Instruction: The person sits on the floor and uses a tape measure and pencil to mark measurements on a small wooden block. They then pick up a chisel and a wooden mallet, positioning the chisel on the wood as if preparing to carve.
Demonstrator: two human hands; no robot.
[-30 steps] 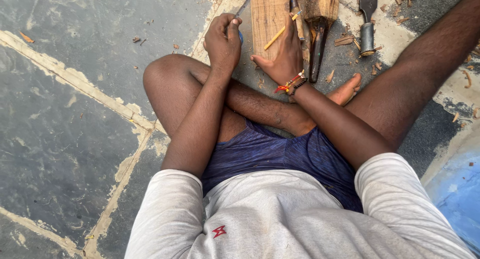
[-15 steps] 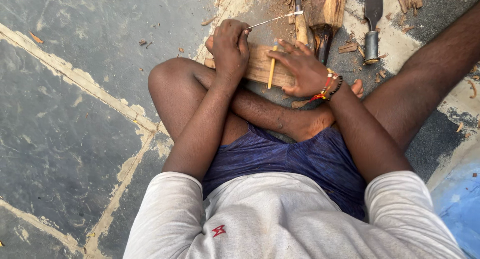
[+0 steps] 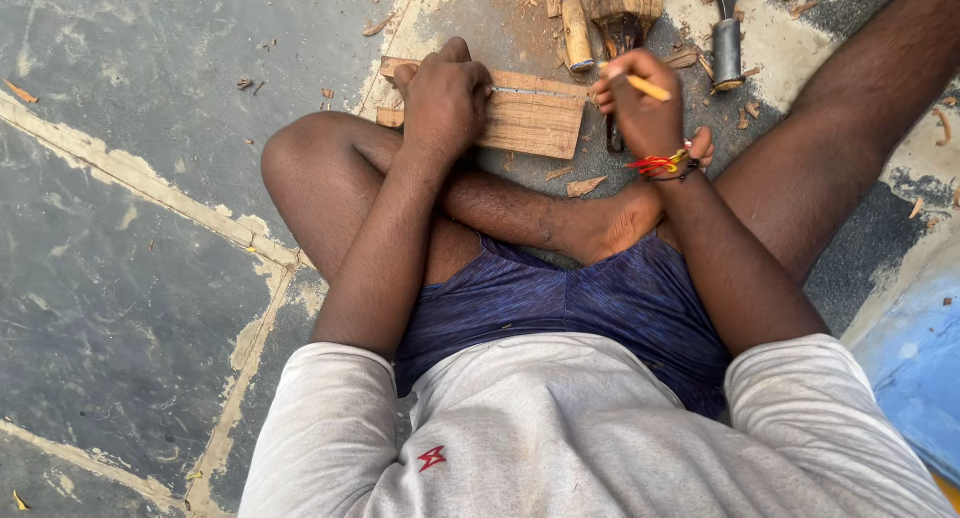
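The wooden board (image 3: 525, 118) lies flat on the floor (image 3: 130, 278), long axis left-right, just ahead of both hands. The left hand (image 3: 445, 103) presses a thin metal rule (image 3: 530, 91) onto it, fingers closed. The right hand (image 3: 645, 113) grips a pencil (image 3: 648, 88) at the board's right end.

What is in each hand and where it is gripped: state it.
The right hand pinches a thin yellow pencil near its tip. The left hand presses a slim metal ruler at its end onto the flat wooden board.

Left hand (image 3: 445, 98) fisted, pressing down, right hand (image 3: 645, 113) fingers pinched, both forearms extended forward
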